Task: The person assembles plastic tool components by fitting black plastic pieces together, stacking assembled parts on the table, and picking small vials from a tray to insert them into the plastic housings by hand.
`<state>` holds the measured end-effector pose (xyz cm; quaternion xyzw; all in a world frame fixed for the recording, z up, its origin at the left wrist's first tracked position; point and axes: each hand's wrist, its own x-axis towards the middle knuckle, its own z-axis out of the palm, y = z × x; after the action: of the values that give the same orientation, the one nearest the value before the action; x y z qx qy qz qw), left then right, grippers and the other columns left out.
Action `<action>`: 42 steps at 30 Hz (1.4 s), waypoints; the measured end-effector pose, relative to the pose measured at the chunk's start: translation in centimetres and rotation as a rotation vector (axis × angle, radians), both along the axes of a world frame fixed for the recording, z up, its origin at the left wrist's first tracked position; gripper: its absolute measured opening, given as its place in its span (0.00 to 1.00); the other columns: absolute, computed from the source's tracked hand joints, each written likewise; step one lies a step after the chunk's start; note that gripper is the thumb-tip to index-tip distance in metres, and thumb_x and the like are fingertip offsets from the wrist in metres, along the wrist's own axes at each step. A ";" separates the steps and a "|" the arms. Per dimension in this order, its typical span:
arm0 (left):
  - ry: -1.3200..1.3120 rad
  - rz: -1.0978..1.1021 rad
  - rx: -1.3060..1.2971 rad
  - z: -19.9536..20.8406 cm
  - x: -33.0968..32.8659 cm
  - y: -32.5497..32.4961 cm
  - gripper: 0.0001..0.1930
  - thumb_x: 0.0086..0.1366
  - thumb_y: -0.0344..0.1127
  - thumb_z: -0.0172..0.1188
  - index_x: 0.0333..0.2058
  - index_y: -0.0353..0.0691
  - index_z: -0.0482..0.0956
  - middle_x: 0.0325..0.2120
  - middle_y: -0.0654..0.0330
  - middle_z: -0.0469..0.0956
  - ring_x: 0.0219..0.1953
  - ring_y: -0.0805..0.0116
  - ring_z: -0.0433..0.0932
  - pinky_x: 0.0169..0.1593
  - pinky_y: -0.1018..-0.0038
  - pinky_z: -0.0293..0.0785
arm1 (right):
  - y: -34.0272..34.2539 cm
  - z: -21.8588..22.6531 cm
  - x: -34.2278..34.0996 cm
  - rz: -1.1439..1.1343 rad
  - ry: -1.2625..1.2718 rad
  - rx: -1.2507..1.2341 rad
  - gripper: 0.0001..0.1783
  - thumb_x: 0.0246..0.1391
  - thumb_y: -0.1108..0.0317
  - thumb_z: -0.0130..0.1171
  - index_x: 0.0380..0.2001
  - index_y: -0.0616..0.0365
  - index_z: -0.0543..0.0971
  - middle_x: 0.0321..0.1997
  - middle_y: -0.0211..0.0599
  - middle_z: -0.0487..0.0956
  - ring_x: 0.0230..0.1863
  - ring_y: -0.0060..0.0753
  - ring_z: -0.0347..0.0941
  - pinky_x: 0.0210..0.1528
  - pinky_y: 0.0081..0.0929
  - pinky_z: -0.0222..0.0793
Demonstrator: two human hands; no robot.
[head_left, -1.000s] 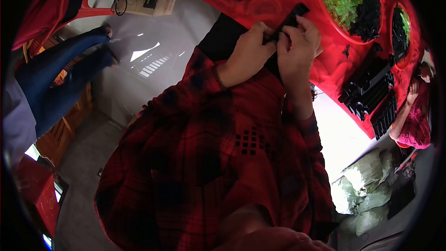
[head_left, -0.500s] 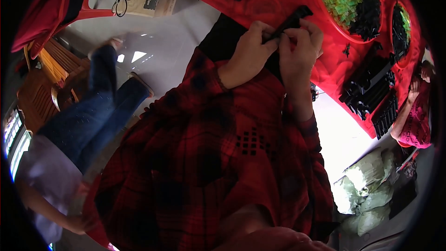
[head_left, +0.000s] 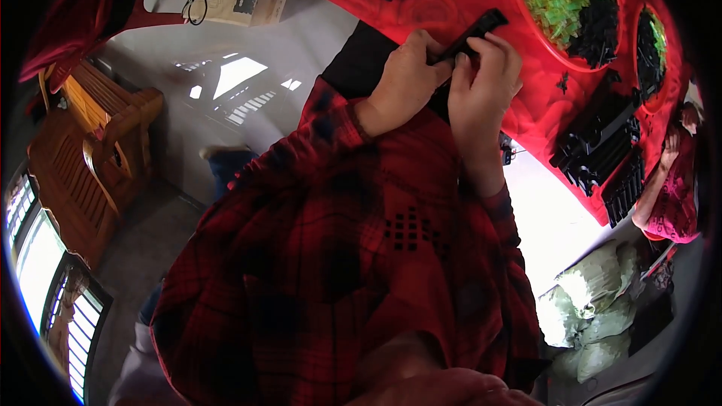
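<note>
Wooden bench point(head_left: 77, 184); cardboard box point(head_left: 226, 1); pale, probably plastic sacks point(head_left: 602, 321).

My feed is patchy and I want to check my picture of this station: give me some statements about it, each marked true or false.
1. The left hand holds a black strip. True.
2. The large tub contains green pieces and black pieces. True.
3. The right hand is inside the large tub. False: it is at the strip.
4. The cloth is blue. False: it is red.
5. The pale sacks are at the person's left. False: they are at the right.
</note>
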<state>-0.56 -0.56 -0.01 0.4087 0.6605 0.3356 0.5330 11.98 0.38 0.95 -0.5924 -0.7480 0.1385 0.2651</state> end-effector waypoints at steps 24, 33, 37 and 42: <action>-0.602 0.117 -0.100 1.1 0.4 -0.3 0.08 0.68 0.30 0.60 0.35 0.34 0.70 0.26 0.59 0.78 0.26 0.75 0.78 0.29 0.79 0.75 | 0.4 0.3 0.9 -0.025 0.625 -0.113 0.29 0.64 0.72 0.53 0.65 0.70 0.61 0.43 0.40 0.74 0.40 0.27 0.71 0.41 0.25 0.69; -0.676 0.135 -0.006 0.3 0.5 -1.3 0.06 0.67 0.25 0.61 0.34 0.36 0.70 0.27 0.61 0.78 0.28 0.77 0.77 0.31 0.80 0.75 | -0.9 1.4 0.0 -0.053 0.425 0.083 0.31 0.63 0.75 0.51 0.66 0.73 0.58 0.41 0.41 0.71 0.39 0.31 0.71 0.41 0.25 0.70; -0.733 0.095 0.016 0.0 0.7 -1.0 0.06 0.67 0.26 0.61 0.34 0.36 0.72 0.30 0.62 0.78 0.30 0.78 0.77 0.33 0.81 0.75 | -0.8 1.7 0.2 -0.063 0.410 0.043 0.33 0.60 0.76 0.53 0.67 0.71 0.58 0.41 0.42 0.71 0.39 0.31 0.70 0.41 0.26 0.69; -0.655 0.055 -0.053 1.1 0.6 -0.7 0.04 0.68 0.29 0.60 0.37 0.35 0.75 0.32 0.64 0.78 0.34 0.80 0.76 0.39 0.81 0.74 | -1.1 1.8 -0.2 -0.083 0.416 0.072 0.35 0.57 0.77 0.55 0.67 0.71 0.58 0.41 0.42 0.71 0.40 0.33 0.70 0.42 0.27 0.69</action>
<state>0.04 -1.23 1.05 0.2470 0.4734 0.4460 0.7183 11.74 -0.74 2.74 -0.5716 -0.6566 0.2201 0.4402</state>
